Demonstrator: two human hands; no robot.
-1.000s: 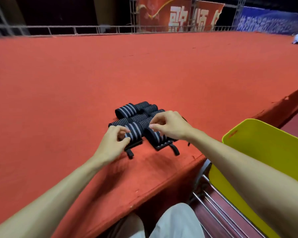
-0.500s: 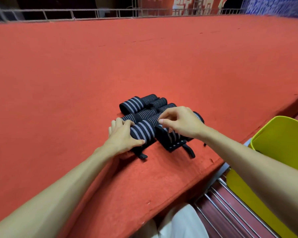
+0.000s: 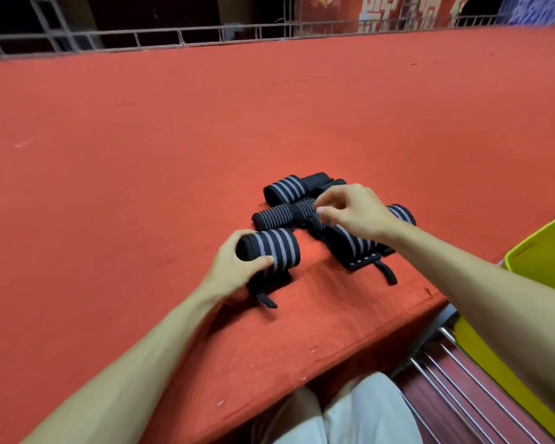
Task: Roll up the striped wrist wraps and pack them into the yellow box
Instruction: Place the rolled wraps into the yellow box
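Several black wrist wraps with grey stripes lie rolled on the red carpeted platform [image 3: 173,155] near its front edge. My left hand [image 3: 234,270] grips one rolled wrap [image 3: 276,246], pulled a little apart from the others, its loose black end hanging below. My right hand [image 3: 353,209] hovers over the cluster with thumb and fingers curled, pinching at a dark wrap end [image 3: 314,224]. Another rolled wrap [image 3: 353,243] lies under that hand, and two more rolls [image 3: 282,189] sit behind. The yellow box [image 3: 545,251] stands at the right, below the platform edge.
A metal rack of bars [image 3: 455,373] stands under the yellow box at the lower right. My legs in white trousers [image 3: 350,415] are below the platform edge. A metal railing [image 3: 173,36] runs along the platform's far side.
My left hand has pulled one rolled wrap leftward, away from the cluster. My right hand has shifted slightly back over the remaining rolls. The camera has tilted.
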